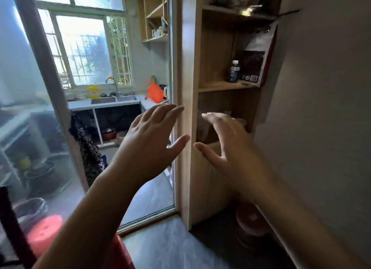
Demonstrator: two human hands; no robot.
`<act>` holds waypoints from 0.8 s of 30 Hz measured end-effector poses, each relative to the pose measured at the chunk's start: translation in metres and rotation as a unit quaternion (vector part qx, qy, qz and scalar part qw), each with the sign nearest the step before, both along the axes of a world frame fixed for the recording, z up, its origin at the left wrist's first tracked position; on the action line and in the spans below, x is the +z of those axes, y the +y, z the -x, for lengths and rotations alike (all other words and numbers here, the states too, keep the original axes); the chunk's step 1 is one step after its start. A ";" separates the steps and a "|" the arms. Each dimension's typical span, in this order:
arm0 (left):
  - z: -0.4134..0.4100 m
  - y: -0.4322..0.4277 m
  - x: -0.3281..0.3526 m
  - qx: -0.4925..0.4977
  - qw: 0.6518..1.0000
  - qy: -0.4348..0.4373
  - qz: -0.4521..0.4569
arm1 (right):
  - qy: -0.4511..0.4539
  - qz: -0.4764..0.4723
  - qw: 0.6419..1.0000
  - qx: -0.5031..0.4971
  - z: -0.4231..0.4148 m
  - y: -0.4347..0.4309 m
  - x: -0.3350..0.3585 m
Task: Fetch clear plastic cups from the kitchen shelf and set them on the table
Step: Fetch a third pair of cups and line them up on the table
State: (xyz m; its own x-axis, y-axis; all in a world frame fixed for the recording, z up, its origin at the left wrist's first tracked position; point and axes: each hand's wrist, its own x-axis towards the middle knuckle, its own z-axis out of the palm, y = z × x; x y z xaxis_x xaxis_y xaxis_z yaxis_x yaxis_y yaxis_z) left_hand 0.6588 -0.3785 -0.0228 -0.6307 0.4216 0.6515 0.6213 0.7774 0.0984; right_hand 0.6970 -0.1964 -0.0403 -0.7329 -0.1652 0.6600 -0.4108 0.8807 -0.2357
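Both my hands are raised in front of a tall wooden shelf unit (200, 53) beside a kitchen doorway. My left hand (148, 140) is open, fingers spread, level with the unit's left upright. My right hand (226, 142) is open too, reaching into the lower compartment, and holds nothing. Behind its fingers a blurred, clear stack that may be plastic cups (202, 126) stands in that compartment; I cannot tell for sure. No table is in view.
A dark bottle (234, 70) and a printed bag (255, 61) stand on the middle shelf. A glass sliding door (40, 88) stands to the left. Beyond are a sink (112, 100), an orange bag (155, 93) and a red stool (44, 234). A white wall (321, 108) is close on the right.
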 end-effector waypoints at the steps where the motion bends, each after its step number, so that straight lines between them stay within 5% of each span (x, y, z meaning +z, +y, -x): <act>1: 0.008 0.013 0.003 -0.009 1.000 0.006 0.005 | 0.006 0.002 1.000 -0.010 0.004 0.012 0.001; 10: 0.118 0.107 0.007 -0.068 0.998 0.017 -0.003 | 0.005 0.008 0.996 -0.086 0.086 0.095 0.001; 24: 0.390 0.182 0.016 -0.069 0.997 0.017 -0.034 | -0.003 -0.038 0.996 -0.081 0.350 0.178 0.027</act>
State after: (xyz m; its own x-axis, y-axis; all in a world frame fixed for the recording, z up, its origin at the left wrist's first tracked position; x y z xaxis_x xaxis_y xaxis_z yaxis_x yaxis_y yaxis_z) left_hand 0.2691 -0.1961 -0.0065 -0.5465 0.4572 0.7017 0.7256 0.6768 0.1242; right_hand 0.3467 -0.0182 -0.0131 -0.7580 -0.0947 0.6453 -0.2610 0.9507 -0.1671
